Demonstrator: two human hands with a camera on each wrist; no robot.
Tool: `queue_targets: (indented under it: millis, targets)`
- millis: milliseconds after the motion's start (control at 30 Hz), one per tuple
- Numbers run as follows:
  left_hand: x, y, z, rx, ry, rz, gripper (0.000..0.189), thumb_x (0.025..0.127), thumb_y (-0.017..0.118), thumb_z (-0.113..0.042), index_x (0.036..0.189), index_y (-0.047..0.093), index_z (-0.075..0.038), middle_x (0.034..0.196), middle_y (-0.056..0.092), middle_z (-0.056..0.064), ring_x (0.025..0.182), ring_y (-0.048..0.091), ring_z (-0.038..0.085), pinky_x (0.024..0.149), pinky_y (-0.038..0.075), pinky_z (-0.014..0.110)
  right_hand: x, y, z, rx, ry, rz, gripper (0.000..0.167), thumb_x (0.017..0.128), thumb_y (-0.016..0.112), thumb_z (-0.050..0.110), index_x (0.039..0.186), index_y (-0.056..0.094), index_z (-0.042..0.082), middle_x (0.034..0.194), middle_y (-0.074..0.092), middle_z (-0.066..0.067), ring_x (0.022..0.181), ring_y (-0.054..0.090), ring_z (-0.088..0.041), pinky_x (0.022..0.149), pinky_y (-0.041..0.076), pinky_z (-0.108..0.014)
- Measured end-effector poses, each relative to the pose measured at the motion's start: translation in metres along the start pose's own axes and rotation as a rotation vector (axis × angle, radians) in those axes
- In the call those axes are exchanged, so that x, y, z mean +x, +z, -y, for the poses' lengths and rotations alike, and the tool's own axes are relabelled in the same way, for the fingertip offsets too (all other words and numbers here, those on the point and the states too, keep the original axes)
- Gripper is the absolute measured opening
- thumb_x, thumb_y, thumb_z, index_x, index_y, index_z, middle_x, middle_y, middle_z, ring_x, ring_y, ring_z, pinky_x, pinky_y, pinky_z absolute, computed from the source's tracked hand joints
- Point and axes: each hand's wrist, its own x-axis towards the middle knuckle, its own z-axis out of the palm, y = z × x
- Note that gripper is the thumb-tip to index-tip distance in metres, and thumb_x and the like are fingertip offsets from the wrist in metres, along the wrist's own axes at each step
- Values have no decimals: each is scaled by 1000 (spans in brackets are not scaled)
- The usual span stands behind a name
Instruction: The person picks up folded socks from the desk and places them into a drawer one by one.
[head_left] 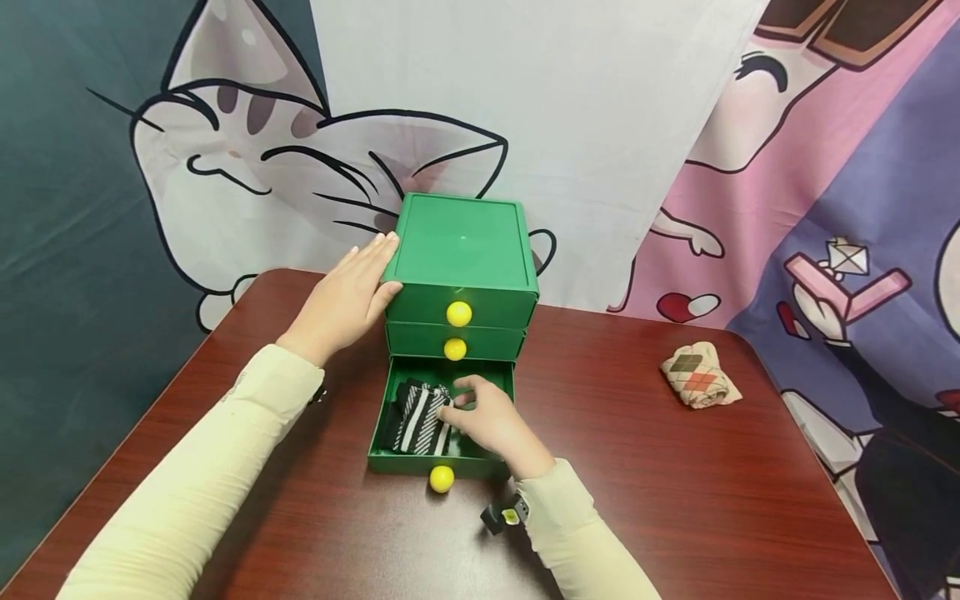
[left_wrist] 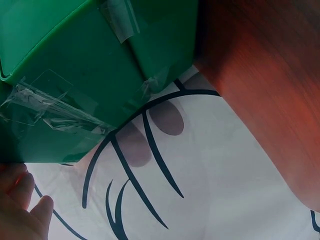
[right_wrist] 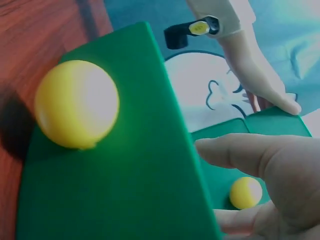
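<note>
A green drawer cabinet point(head_left: 461, 242) with yellow ball knobs stands on the table, its bottom drawer point(head_left: 480, 467) pulled out. Inside that drawer, toward the left, lies a folded black-and-white sock point(head_left: 423, 421). My right hand point(head_left: 491, 417) reaches in over the drawer's right side, thumb tip at the sock's right edge and fingers spread apart. In the right wrist view, its thumb and fingers point(right_wrist: 235, 150) show a gap between them beyond the drawer front; the sock is hidden there. My left hand point(head_left: 348, 292) rests with extended fingers along the cabinet's upper left edge.
A rolled beige argyle sock point(head_left: 701, 375) lies on the right of the brown table point(head_left: 615, 467). Behind the cabinet hangs a cartoon-printed cloth point(head_left: 585, 125). Clear tape point(left_wrist: 60, 107) shows on the cabinet in the left wrist view. Both upper drawers are closed.
</note>
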Motion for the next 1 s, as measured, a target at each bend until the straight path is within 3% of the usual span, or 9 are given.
queue_targets:
  millis: [67,300,633,1000]
  targets:
    - [0,0,0,-1,-1,-1,63,108,49,-31,158,29,1,163,32,16,152,26,30,126,16,46,-1,-2,0,-8,-9,-11,55,91,76,25,136,57,0,113,67,-12,73,67,-18,67,56,-31]
    - [-1,1,0,-8,-3,-8,63,108,49,-31,158,29,1,163,32,16,152,27,30,126,17,47,-1,2,-1,-103,-105,-22,39,92,74,21,125,66,1,115,69,-13,97,69,-24,78,58,-35]
    - [-2,1,1,1,-7,-9,63,108,49,-32,159,28,0,163,32,15,152,27,31,125,18,48,2,10,-3,-111,-181,2,41,94,71,17,132,64,4,125,67,-14,99,69,-25,76,58,-33]
    - [-1,1,0,-5,4,-13,63,108,50,-31,158,29,1,162,33,16,151,29,32,125,18,48,-5,-3,-4,-37,-208,-37,38,96,69,17,131,64,5,127,66,-13,103,70,-27,83,59,-37]
